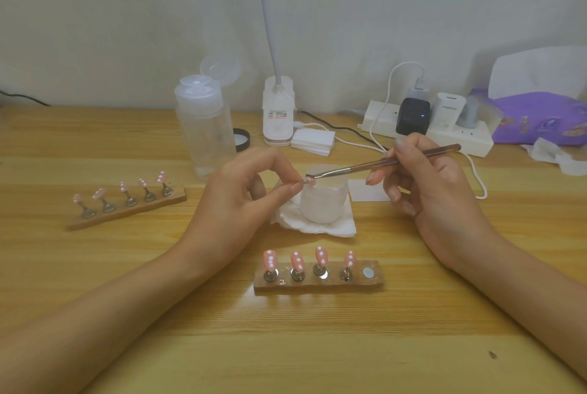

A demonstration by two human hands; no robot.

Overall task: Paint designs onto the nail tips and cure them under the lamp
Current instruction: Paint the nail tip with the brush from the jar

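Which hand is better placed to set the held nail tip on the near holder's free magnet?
Probably left: the left hand pinches the nail tip; the right hand holds the brush.

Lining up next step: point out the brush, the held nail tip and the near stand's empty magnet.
brush (pixel 365 166), head view, metal shaft.
held nail tip (pixel 311 183), head view, pink face.
empty magnet (pixel 368 272), head view, disc centre.

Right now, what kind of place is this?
Likely a home nail-art desk: a thin metal brush in the right hand working a pink nail tip pinched by the left hand, wooden stands of pink dotted tips, white power strip with chargers.
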